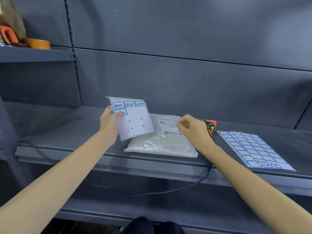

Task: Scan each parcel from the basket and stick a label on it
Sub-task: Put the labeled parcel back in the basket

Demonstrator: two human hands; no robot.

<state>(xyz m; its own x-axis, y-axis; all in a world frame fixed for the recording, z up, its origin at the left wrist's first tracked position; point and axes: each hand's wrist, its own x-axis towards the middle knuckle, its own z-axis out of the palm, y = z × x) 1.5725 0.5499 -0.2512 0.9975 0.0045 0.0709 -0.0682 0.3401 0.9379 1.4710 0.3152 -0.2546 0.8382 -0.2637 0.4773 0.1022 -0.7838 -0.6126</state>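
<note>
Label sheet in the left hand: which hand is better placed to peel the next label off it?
Right. The left hand grips the label sheet, thumb on a label; the right hand hangs above the parcel, seemingly free.

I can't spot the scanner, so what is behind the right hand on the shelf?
An orange-and-black scanner lies just behind the right hand, on the shelf. Only its head shows; the hand covers the rest.

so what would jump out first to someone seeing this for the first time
Probably the nearly used-up label sheet held up by the left hand, four blue-framed labels left along its top. Just right of it a white plastic parcel lies on the grey shelf, the right hand hovering above it with curled fingers.
</note>
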